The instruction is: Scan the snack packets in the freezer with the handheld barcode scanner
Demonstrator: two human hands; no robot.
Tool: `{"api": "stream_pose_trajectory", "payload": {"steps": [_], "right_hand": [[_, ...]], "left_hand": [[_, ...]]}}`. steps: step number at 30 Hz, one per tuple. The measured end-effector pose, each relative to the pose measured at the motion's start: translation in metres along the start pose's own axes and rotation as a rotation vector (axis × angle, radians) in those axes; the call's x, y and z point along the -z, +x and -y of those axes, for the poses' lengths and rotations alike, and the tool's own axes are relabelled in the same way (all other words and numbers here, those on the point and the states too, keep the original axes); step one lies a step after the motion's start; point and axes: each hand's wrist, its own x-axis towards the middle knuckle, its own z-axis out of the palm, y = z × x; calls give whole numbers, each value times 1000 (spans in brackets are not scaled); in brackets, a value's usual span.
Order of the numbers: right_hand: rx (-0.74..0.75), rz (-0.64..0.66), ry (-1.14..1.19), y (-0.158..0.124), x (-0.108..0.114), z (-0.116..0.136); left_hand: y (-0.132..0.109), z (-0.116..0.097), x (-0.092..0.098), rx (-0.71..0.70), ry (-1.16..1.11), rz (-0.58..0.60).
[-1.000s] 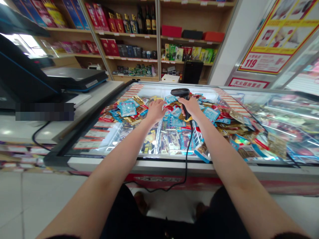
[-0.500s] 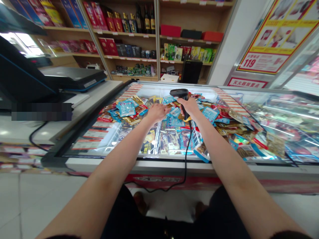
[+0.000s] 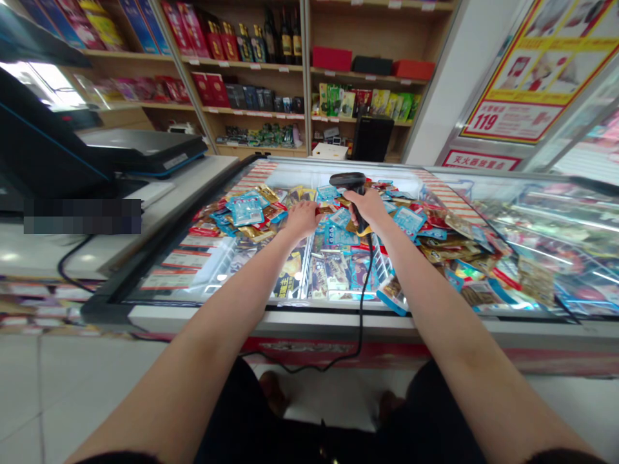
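My right hand (image 3: 370,205) is wrapped round the handle of a black corded barcode scanner (image 3: 349,182), held upright over a heap of small snack packets (image 3: 411,222) spread on the glass lid of a chest freezer (image 3: 203,316). My left hand (image 3: 302,216) rests on the packets just left of the scanner, fingers curled on a small red and gold packet (image 3: 325,209). Blue, red and gold packets (image 3: 246,212) lie all around both hands. The scanner's black cable (image 3: 362,303) hangs down over the freezer's front edge.
A black till screen and a flat black machine (image 3: 140,149) stand on the white counter (image 3: 29,251) at the left. Wooden shelves (image 3: 300,71) with boxes and bottles fill the back wall. A second glass-topped freezer (image 3: 570,225) is at the right. Light floor tiles lie below.
My left hand has shifted slightly right and forward among the packets, its fingers now closing on a small packet beside the scanner. The right hand and the scanner have barely moved.
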Motion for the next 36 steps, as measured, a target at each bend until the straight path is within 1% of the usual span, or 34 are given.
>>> {"api": "stream_pose_trajectory", "payload": {"steps": [5,7,9,12,15,21,25,28,33,36], "right_hand": [[7,3,11,0,0,-1],[9,0,7,1,0,-2],[11,1,8,1,0,-2],[9,5,16,1,0,-2],[2,10,18,0,0,1],[-6,35,46,-3,-2,3],[-9,61,72,-5,-4,4],[-13,89,75,-8,-6,6],[14,141,89,-12,-9,9],[37,172,98,-14,-9,10]], "left_hand": [[2,0,9,83,-69,33],[2,2,11,115,-129,23],[2,6,12,155,-205,-20],[5,13,14,189,-301,-114],[9,19,17,216,-378,-169],[15,25,17,361,-608,-338],[20,28,11,437,-821,-321],[23,30,8,478,-934,-318],[22,26,7,485,-1066,-316],[20,23,8,491,-1079,-332]]}}
